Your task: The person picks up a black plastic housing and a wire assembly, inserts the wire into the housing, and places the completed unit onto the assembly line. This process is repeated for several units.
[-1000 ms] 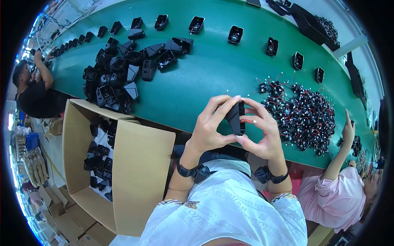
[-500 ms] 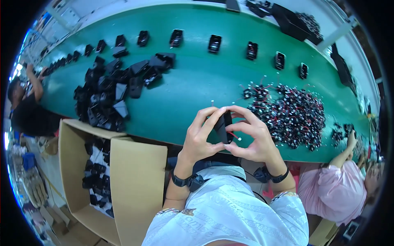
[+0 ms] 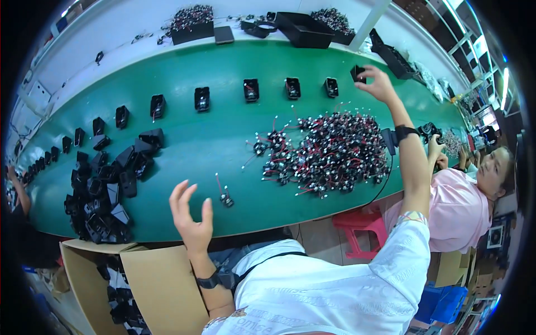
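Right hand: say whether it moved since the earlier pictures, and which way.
Yes: the right hand has gone forward and rightward, from the near left of the wired-parts pile to past its far right.

faint lettering [image 3: 379, 289] on the white shirt [image 3: 335, 274], seemingly blurred

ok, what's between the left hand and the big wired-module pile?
One loose wired module on the green tabletop, between left hand and wired-module pile, in the head view.
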Demonstrator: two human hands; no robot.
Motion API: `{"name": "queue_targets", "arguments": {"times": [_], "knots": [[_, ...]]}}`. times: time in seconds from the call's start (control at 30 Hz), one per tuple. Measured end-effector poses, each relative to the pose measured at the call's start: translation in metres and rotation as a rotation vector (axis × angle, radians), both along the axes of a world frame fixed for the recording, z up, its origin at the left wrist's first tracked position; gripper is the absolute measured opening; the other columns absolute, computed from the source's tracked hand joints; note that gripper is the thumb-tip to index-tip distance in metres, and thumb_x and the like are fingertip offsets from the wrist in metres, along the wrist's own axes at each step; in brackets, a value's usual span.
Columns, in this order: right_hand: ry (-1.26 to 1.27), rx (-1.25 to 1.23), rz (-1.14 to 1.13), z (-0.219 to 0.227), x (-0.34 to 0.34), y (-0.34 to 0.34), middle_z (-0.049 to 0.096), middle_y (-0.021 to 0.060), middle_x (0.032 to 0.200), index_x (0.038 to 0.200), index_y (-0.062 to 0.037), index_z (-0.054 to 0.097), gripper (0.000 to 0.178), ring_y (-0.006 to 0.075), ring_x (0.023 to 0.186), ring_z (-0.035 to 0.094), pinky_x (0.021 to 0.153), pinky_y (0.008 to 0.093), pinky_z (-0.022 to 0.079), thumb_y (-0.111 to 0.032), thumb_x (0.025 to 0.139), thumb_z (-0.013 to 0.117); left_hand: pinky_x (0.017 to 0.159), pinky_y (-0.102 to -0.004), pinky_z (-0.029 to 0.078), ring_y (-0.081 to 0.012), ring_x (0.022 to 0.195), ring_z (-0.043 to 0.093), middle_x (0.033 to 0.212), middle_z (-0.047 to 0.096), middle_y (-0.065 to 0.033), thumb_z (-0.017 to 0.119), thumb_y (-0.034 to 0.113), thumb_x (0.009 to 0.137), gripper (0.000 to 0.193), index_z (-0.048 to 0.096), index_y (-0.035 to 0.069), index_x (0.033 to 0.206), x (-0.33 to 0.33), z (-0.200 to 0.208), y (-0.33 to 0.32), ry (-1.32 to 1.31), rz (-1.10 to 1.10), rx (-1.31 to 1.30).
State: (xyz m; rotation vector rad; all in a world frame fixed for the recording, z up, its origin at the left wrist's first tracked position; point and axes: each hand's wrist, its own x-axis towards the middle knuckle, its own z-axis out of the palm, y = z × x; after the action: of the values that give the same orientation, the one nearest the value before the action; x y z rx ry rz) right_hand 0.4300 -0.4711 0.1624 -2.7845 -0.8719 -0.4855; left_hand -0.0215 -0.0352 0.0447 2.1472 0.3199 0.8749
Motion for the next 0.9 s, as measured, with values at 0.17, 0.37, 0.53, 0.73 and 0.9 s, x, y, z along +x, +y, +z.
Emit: {"name": "queue_targets", "arguments": {"times": [0.17, 0.37, 0.53, 0.73, 0.9], "knots": [[0.193, -0.094, -0.087, -0.055, 0.047, -0.038, 0.063, 0.0201, 0.139, 0.096, -0.009, 0.081, 0.034, 0.0372, 0.12, 0.064, 0.105, 0.043, 0.05, -0.029, 0.07, 0.089, 0.098, -0.0412, 0.048, -0.033, 0.122, 0.059, 0.133, 0.06, -0.0158, 0.071, 0.009, 0.09, 0.032, 0.065, 0.002, 0.12, -0.001, -0.009, 0.008, 0.001, 0.102, -0.005], [0.225, -0.098, -0.162, -0.082, 0.063, -0.055, 0.062, 0.015, 0.142, 0.097, -0.0079, 0.081, 0.036, 0.0372, 0.121, 0.063, 0.106, 0.0435, 0.05, -0.025, 0.067, 0.091, 0.095, -0.0402, 0.048, -0.0319, 0.121, 0.059, 0.133, 0.06, -0.0146, 0.07, 0.01, 0.09, 0.029, 0.066, 0.003, 0.118, 0.01, -0.002, 0.012, 0.01, 0.145, -0.003], [0.288, -0.074, -0.204, -0.087, 0.063, -0.076, 0.06, 0.0178, 0.145, 0.098, -0.0076, 0.08, 0.037, 0.0385, 0.126, 0.06, 0.108, 0.0432, 0.048, -0.025, 0.067, 0.091, 0.095, -0.0409, 0.048, -0.0324, 0.121, 0.059, 0.133, 0.059, -0.015, 0.07, 0.008, 0.09, 0.027, 0.067, 0.002, 0.116, 0.017, 0.008, 0.019, 0.034, 0.201, 0.009], [0.252, -0.098, -0.218, -0.1, 0.076, -0.078, 0.063, 0.0183, 0.14, 0.102, -0.0087, 0.079, 0.038, 0.0396, 0.123, 0.062, 0.107, 0.043, 0.049, -0.023, 0.067, 0.088, 0.099, -0.0396, 0.047, -0.0304, 0.122, 0.058, 0.134, 0.061, -0.014, 0.069, 0.012, 0.092, 0.027, 0.067, 0.003, 0.117, 0.026, 0.005, 0.055, 0.01, 0.427, 0.19], [0.232, -0.221, -0.103, -0.085, 0.094, -0.101, 0.071, 0.0188, 0.123, 0.109, -0.0032, 0.075, 0.05, 0.0405, 0.139, 0.049, 0.116, 0.0481, 0.041, -0.026, 0.066, 0.088, 0.113, -0.0477, 0.038, -0.0373, 0.131, 0.05, 0.134, 0.058, -0.0178, 0.074, 0.014, 0.084, 0.038, 0.066, 0.006, 0.12, 0.061, 0.006, 0.077, 0.021, 0.546, 0.259]]}}
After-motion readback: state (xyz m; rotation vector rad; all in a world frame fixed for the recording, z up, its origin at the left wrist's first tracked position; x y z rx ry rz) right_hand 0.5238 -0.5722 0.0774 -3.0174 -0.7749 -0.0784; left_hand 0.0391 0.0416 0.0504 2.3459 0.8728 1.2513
